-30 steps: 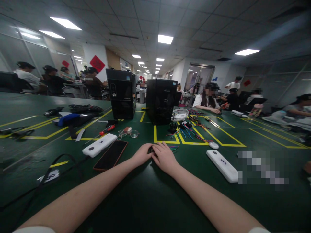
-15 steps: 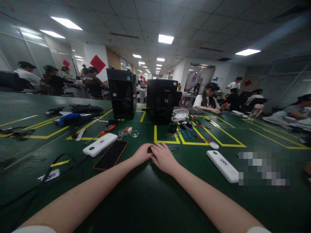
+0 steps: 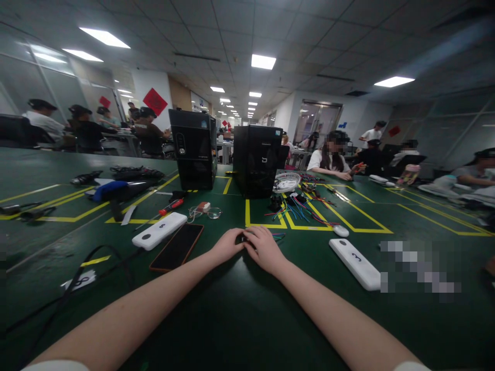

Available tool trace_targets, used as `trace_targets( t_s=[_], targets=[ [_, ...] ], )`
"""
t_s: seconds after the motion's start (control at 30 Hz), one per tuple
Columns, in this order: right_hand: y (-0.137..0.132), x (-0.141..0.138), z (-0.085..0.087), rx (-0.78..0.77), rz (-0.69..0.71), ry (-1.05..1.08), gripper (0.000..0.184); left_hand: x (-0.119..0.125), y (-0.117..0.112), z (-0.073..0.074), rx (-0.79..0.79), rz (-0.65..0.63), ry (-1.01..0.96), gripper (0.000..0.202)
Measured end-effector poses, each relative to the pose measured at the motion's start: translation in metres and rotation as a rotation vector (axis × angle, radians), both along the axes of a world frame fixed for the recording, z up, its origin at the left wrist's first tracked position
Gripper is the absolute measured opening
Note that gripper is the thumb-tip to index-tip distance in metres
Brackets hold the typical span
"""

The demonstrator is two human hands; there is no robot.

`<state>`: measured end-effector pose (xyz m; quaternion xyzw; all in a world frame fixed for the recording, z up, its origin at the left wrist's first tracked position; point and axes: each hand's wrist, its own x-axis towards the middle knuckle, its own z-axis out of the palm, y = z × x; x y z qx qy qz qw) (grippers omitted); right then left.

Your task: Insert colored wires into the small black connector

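My left hand [image 3: 228,245] and my right hand [image 3: 265,251] meet low over the green table, fingers bent and fingertips nearly touching. Between the fingertips a small dark and pale piece shows, mostly covered by the fingers. Thin coloured wires [image 3: 279,237], green, blue and reddish, stick out past the right hand's fingers, and that hand is closed over them. What the left fingers pinch is too small to name. To the left of my left hand lies a dark phone [image 3: 178,247] with an orange-brown edge.
Two black computer cases [image 3: 257,162] stand ahead. Bundled coloured wires [image 3: 299,203] and a white basket [image 3: 286,182] lie right of them. White numbered power banks [image 3: 353,263] flank my arms. Eyeglasses [image 3: 214,213], a red screwdriver [image 3: 171,207] and a white mouse [image 3: 341,231] lie about. A person [image 3: 330,157] sits across.
Both hands have shifted slightly to the right, and the fingertips have parted a little, showing the small piece between them. The things on the table stay where they were.
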<state>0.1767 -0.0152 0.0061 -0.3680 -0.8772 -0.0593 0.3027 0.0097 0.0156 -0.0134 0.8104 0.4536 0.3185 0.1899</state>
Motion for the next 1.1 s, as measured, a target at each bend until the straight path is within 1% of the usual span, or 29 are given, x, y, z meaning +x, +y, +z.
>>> trace_targets(
  t_s=[0.07, 0.17, 0.3, 0.4, 0.53, 0.77, 0.93, 1.03, 1.1],
  targets=[
    [0.003, 0.003, -0.001, 0.004, -0.024, 0.023, 0.028, 0.000, 0.000, -0.001, 0.006, -0.002, 0.007, 0.030],
    [0.007, 0.005, -0.004, 0.018, -0.033, 0.024, 0.020, -0.001, -0.002, -0.001, 0.016, -0.001, 0.042, 0.032],
    [0.009, 0.004, -0.007, 0.016, -0.032, 0.024, 0.014, 0.000, -0.005, 0.002, 0.050, -0.068, 0.078, 0.033],
    [0.009, 0.003, -0.008, -0.001, -0.051, 0.029, 0.013, 0.001, -0.006, 0.002, 0.065, -0.085, 0.087, 0.032],
    [0.008, 0.001, -0.008, -0.037, -0.090, 0.029, 0.013, 0.001, -0.003, -0.001, 0.080, -0.075, 0.091, 0.031],
    [0.007, 0.000, -0.011, -0.033, -0.109, 0.056, 0.015, 0.001, -0.001, -0.003, 0.054, -0.065, 0.083, 0.031],
    [0.007, 0.002, -0.005, -0.034, -0.179, 0.135, 0.018, 0.000, -0.002, -0.002, 0.044, -0.051, 0.087, 0.033],
    [0.005, 0.005, -0.001, -0.013, -0.161, 0.096, 0.016, 0.001, -0.001, -0.003, 0.033, -0.035, 0.065, 0.032],
    [0.004, 0.007, -0.001, -0.011, -0.127, 0.041, 0.014, 0.001, 0.000, -0.004, 0.031, 0.005, 0.036, 0.031]
  ],
)
